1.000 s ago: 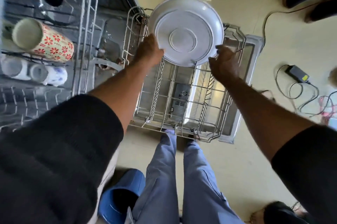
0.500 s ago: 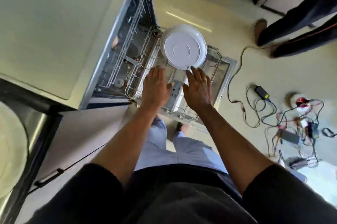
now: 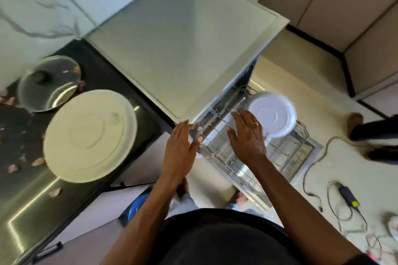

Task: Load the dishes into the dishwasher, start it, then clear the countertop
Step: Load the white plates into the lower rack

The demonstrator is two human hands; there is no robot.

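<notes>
Looking down past both forearms, recorded dishwasher (image 3: 183,49) with door dropped open and lower rack (image 3: 286,152) pulled out over the floor. Found one white plate (image 3: 273,114) standing on edge at far end of that rack, base ring facing the camera, gripped by neither hand. Noted left hand (image 3: 181,148) flat, fingers straight and close together, holding nothing, hovering at near corner of the dishwasher body beside the rack; contact with the metal not determinable. Noted right hand (image 3: 247,137) likewise empty, fingers extended and slightly spread, ring (image 3: 255,123) on one finger, held above the rack just beside the plate's rim; contact with plate not confirmed. Logged on dark countertop (image 3: 25,195), left of the machine, a large white platter (image 3: 90,135) lying flat and, just behind it, a steel pot with glass lid (image 3: 48,83). Observed scraps (image 3: 38,161) scattered across same counter. Recorded cables (image 3: 304,178) and a power adapter (image 3: 347,197) on the floor to the right, plus another person's foot (image 3: 355,122) beyond the rack.
</notes>
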